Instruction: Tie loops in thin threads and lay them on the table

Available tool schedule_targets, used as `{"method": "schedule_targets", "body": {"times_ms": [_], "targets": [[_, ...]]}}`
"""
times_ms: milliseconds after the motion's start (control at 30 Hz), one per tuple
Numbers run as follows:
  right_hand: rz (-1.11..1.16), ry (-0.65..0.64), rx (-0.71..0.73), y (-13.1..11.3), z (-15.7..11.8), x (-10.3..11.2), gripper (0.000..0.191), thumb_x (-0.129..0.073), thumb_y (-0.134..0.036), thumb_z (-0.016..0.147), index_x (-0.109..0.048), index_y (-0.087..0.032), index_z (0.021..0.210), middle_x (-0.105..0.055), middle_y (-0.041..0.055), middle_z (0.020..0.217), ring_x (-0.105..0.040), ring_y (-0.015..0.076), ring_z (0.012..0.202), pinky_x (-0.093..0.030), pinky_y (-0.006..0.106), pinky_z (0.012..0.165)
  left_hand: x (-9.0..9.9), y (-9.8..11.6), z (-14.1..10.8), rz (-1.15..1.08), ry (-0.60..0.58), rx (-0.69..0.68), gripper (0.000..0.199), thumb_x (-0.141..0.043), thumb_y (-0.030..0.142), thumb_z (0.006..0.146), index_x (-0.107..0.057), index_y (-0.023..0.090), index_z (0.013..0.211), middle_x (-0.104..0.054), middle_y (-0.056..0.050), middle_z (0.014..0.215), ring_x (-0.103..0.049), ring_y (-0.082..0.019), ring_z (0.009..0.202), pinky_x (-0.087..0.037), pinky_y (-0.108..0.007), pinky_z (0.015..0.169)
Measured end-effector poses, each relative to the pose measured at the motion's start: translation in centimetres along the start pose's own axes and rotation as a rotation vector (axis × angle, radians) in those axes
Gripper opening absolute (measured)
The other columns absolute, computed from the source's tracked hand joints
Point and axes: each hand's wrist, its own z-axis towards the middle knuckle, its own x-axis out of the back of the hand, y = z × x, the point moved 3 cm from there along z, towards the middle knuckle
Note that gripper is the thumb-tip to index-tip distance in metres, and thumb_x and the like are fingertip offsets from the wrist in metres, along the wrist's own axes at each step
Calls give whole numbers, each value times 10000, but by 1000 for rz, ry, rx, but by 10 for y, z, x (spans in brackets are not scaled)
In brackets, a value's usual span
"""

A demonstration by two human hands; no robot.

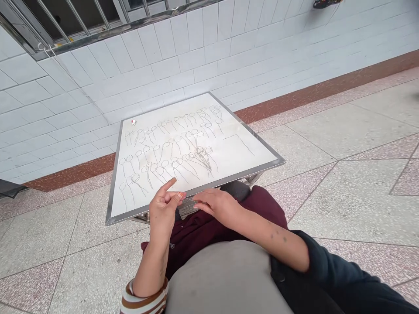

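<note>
My left hand [164, 207] is at the table's near edge, thumb and a finger pinched on a thin strand [189, 199] that looks like wire, another finger pointing outward. Facing it, my right hand [222, 205] has its thumb and fingers closed around the other end of that strand. Beyond both hands, several thin wire pieces with round loops and long tails [170, 141] lie in rows on the white table [242, 150]. A denser bundle of wires [203, 159] lies near the front middle. One bent wire without a loop [244, 141] rests at the right.
A small white and red object [134, 122] sits at the table's far left corner. Behind stands a white tiled wall [203, 65] with a barred window [81, 19]. The table has a grey metal rim [196, 189] above a speckled tile floor [327, 192].
</note>
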Motion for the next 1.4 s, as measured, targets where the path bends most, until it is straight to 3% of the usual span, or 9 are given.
{"method": "schedule_targets", "body": {"times_ms": [133, 367, 500, 633, 867, 1033, 1233, 1400], "targets": [[-90, -14, 38, 7, -2, -17, 290, -433, -356, 976, -674, -196, 968, -679, 90, 841, -594, 200, 784, -465, 331, 739, 0, -4, -1, -8, 21, 56, 599, -766, 376, 697, -605, 181, 1240, -746, -45, 767, -699, -207, 840, -532, -295, 709], [-128, -5, 21, 5, -9, -10, 277, -404, -292, 984, -659, -185, 970, -664, 84, 831, -601, 200, 778, -474, 319, 716, 0, -8, 1, -13, -22, 61, 614, -744, 392, 723, -582, 163, 1269, -751, -80, 835, -693, -217, 900, -528, -311, 751], [-176, 10, 36, 8, -9, -12, 250, -419, -262, 976, -657, -186, 991, -672, 87, 849, -609, 205, 787, -481, 324, 719, -1, -8, 2, -19, 16, 52, 593, -719, 413, 747, -580, 177, 1272, -751, -83, 863, -693, -221, 914, -528, -303, 735], [-230, 41, 47, 16, -11, -7, 261, -417, -248, 973, -671, -191, 1004, -687, 98, 865, -622, 218, 814, -496, 348, 746, 0, -10, 3, -8, -70, 44, 650, -688, 438, 784, -488, 222, 1363, -736, -100, 1003, -674, -229, 988, -529, -325, 775], [-151, 195, -152, 29, -14, 18, 195, -514, -256, 924, -703, -219, 959, -717, 44, 851, -641, 194, 812, -504, 312, 741, 14, -15, 3, -19, -51, 33, 582, -529, 474, 896, -422, 214, 1405, -701, -116, 1104, -664, -211, 974, -522, -362, 829], [-7, 262, -312, 43, -12, 32, 182, -551, -314, 890, -710, -226, 887, -720, -2, 762, -646, 159, 708, -486, 268, 667, 16, -26, 5, -37, -85, 123, 598, -593, 476, 850, -475, 173, 1352, -712, -124, 1053, -665, -203, 917, -520, -331, 776], [54, 267, -422, 44, -11, 50, 213, -560, -368, 863, -705, -212, 863, -704, -12, 751, -594, 131, 658, -438, 243, 620, 11, -30, 5, 26, -120, 105, 547, -605, 470, 841, -538, 168, 1292, -710, -114, 1044, -651, -181, 899, -509, -307, 771], [253, 198, -510, 34, -10, 47, 273, -593, -426, 817, -702, -182, 871, -698, 6, 714, -549, 118, 614, -412, 230, 562, 0, -27, 2, -6, -127, 106, 583, -647, 478, 799, -554, 179, 1290, -715, -112, 1031, -657, -193, 894, -516, -320, 760]]}}
